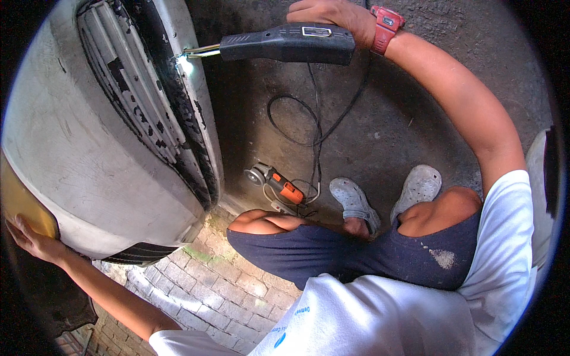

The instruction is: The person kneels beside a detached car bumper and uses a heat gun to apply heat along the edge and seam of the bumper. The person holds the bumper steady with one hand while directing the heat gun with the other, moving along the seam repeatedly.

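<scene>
My right hand [338,16], wearing a red watch [387,28], is closed around a black corded soldering gun [285,44]. Two thin metal prongs [202,51] stick out of the gun's front, and a bright white light glows at their end. The tip meets or nearly meets the edge of a whitish car bumper [119,148]; exact contact is lost in the glare. Dark patches show where paint has peeled around the bumper's grille [122,77]. At the far left, my left hand [37,242] lies with fingers stretched against a yellowed headlight [27,199].
An orange and black angle grinder [282,184] lies on the dark floor near my feet. Black cable [317,139] loops over the floor below the gun. Paving bricks [219,291] cover the ground beside my bent knees. A pale rounded object [539,196] stands at the right edge.
</scene>
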Tool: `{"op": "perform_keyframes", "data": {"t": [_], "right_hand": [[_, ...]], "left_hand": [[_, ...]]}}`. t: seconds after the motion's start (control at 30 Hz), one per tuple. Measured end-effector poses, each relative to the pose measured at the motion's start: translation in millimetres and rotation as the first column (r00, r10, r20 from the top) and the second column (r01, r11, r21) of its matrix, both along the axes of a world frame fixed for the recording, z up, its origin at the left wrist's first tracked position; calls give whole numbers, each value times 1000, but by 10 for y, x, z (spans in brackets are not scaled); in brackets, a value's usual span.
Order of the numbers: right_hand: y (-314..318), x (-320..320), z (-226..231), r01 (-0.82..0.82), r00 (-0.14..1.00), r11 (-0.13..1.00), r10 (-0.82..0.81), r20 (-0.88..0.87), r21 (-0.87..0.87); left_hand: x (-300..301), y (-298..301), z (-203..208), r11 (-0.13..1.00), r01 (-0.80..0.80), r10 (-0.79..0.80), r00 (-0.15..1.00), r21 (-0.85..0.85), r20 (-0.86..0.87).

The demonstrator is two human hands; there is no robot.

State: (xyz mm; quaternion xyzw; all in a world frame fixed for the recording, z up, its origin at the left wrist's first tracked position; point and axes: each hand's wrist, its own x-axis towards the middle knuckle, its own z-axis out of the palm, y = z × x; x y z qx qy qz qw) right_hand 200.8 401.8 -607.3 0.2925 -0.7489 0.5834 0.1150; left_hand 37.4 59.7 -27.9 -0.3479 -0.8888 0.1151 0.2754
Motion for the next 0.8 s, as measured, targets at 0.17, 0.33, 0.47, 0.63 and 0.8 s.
{"op": "perform_keyframes", "data": {"t": [0.17, 0.33, 0.47, 0.63, 0.8], "right_hand": [[-6, 9, 9, 14, 1000, 1000, -14, 5, 19], [2, 2, 15, -2, 1000, 1000, 1, 24, 14], [1, 9, 19, 6, 1000, 1000, -6, 8, 21], [-7, -5, 13, 6, 1000, 999, -6, 2, 36], [-14, -13, 0, -7, 1000, 1000, 7, 9, 16]], "left_hand": [[5, -9, 0, 1000, -4, 4, 1000, -14, 1], [-29, -43, 35, 1000, -23, 23, 1000, 6, -8], [-48, -69, 61, 1000, -23, 23, 1000, 1, -7], [-70, -105, 82, 1000, -29, 29, 1000, -1, -9], [-77, -165, 72, 995, -74, 77, 996, 65, -43]]}}
